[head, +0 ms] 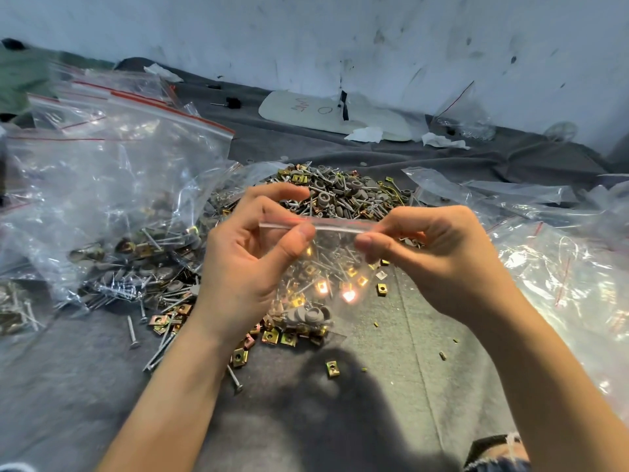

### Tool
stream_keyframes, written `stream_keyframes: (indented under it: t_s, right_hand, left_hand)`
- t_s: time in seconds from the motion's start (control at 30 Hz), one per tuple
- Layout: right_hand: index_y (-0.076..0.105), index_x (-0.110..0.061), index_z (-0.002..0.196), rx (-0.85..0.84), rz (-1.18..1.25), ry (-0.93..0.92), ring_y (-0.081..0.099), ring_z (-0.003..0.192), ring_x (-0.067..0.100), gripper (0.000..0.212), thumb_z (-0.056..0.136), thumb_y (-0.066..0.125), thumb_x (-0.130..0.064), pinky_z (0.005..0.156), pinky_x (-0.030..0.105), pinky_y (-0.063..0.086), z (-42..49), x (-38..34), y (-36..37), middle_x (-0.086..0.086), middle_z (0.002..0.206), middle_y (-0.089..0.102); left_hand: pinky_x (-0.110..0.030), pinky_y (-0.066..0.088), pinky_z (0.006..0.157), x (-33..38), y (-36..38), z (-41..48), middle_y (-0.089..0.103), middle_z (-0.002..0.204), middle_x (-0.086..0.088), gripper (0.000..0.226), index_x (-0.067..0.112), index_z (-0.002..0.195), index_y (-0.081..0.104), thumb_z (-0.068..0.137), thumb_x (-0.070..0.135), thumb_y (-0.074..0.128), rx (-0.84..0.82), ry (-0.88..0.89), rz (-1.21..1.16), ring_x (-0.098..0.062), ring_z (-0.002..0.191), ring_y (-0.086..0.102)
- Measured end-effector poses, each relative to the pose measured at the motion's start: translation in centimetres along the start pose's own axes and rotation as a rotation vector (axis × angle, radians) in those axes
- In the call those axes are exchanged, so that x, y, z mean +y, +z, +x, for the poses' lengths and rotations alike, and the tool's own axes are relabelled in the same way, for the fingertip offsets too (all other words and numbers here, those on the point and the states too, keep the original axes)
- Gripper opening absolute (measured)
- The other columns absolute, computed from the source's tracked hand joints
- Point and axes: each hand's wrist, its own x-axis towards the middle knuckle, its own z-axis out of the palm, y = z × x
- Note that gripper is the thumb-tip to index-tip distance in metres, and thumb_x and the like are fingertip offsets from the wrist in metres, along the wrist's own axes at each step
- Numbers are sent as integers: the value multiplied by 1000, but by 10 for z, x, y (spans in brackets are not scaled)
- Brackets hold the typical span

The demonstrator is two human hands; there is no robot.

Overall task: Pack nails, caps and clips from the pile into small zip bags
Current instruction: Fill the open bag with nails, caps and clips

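I pinch the stiff zip strip of the small zip bag [320, 267] with left hand [248, 253] and right hand [429, 257]; its thin, slippery film sags, bottom-heavy with sharp nails.

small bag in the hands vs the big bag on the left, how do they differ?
The small zip bag hangs upright, pinched at its strip by the left hand and right hand; the big bag lies slumped on the cloth, untouched. The small zip bag is far smaller and holds less hardware. Both are clear, red-lined, holding nails, caps and clips.
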Motion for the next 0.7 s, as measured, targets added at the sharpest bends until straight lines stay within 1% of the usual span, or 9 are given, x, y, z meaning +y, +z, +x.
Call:
stream_keyframes:
  t_s: [0.1, 0.17, 0.23, 0.4, 0.43, 0.5, 0.57, 0.63, 0.7]
  right_hand:
    - [75, -16, 70, 7, 52, 8, 41, 46, 8, 21, 76, 70, -36, 44, 14, 29, 0, 3, 0, -7, 53, 60]
    - [75, -16, 71, 13, 62, 21, 42, 49, 11, 23, 76, 70, -38, 44, 19, 28, 1, 6, -2, -2, 54, 61]
    - [75, -16, 71, 24, 25, 16, 41, 50, 13, 28, 77, 69, -43, 46, 22, 28, 1, 8, -5, -1, 55, 62]
    - [76, -19, 72, 46, 16, 39, 39, 50, 9, 28, 78, 66, -45, 45, 16, 26, 2, 12, -6, -4, 53, 61]
    - [76, -21, 72, 51, 9, 54, 41, 50, 11, 27, 77, 66, -46, 47, 19, 29, 2, 12, -6, -3, 54, 62]
    - [77, -23, 76, 41, 48, 108, 56, 57, 21, 24, 77, 65, -45, 53, 29, 44, 4, 14, -6, -3, 66, 70]
    - [77, -26, 85, -14, 152, 209, 68, 77, 30, 21, 74, 67, -41, 64, 39, 56, 3, 17, -5, 3, 81, 74]
    - [77, -24, 90, -121, 173, 298, 69, 85, 27, 17, 78, 69, -33, 61, 34, 58, 3, 23, -3, 5, 85, 75]
    - [78, -20, 89, -168, 202, 321, 70, 83, 25, 14, 85, 65, -25, 59, 30, 58, 2, 26, 0, 7, 84, 75]
  left_hand:
    - [-25, 57, 74, -1, 0, 0, 64, 113, 13, 7, 24, 76, 71, 77, 23, 77, 5, -17, -16, -3, 91, 66]
    - [-23, 56, 75, -2, -3, 1, 66, 112, 15, 4, 23, 80, 74, 77, 25, 74, -4, -30, -16, -3, 95, 66]
    - [-20, 54, 80, -2, -6, 3, 67, 111, 16, 12, 25, 85, 78, 79, 22, 68, -20, -31, 12, -4, 104, 64]
    - [-26, 52, 90, -6, -14, 7, 70, 116, 11, 21, 27, 93, 78, 87, 23, 59, -77, -80, 71, -12, 115, 61]
    - [-25, 53, 89, -7, -14, 7, 70, 118, 8, 21, 26, 94, 78, 88, 29, 58, -97, -113, 52, -13, 112, 63]
    - [-23, 55, 83, -8, -12, 6, 71, 118, 5, 29, 28, 102, 76, 84, 42, 56, -120, -177, -11, -15, 100, 67]
    - [-23, 55, 82, -10, -9, 3, 71, 116, 3, 34, 33, 110, 73, 86, 48, 55, -134, -202, -96, -15, 94, 69]
    - [-23, 55, 84, -7, -5, -2, 71, 116, 4, 36, 38, 120, 66, 87, 52, 57, -171, -211, -89, -14, 97, 70]
    - [-21, 53, 87, -6, 0, -8, 71, 117, 5, 49, 37, 131, 52, 83, 39, 62, -204, -239, 24, -13, 104, 69]
